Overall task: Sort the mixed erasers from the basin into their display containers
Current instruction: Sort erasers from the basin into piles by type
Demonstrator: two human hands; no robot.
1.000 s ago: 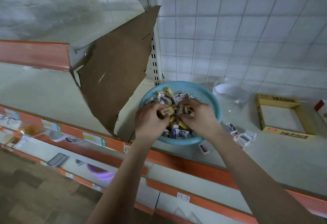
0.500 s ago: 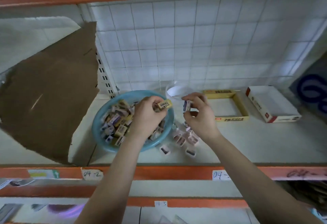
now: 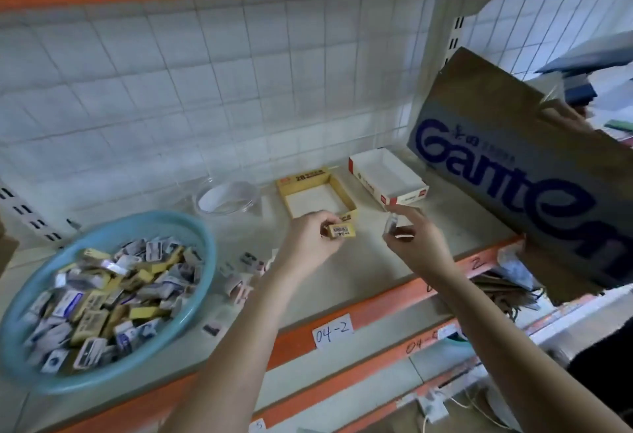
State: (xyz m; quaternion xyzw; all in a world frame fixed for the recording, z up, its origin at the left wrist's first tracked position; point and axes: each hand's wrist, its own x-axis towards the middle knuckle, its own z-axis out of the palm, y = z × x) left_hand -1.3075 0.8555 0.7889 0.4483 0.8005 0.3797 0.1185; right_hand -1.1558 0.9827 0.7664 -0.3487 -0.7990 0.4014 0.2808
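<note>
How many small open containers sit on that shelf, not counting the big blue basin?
3: a clear round tub just right of the basin, a yellow box beyond the left hand, and a red-and-white box farthest right. None appears hidden.

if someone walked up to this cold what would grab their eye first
The round blue plastic basin at the left, heaped with mixed yellow and white wrapped erasers, stands out first. At the centre, the left hand pinches a yellow wrapped eraser by the empty yellow cardboard box, while the right hand holds a small pale eraser. At the right looms a big tilted brown carton with blue lettering.
</note>
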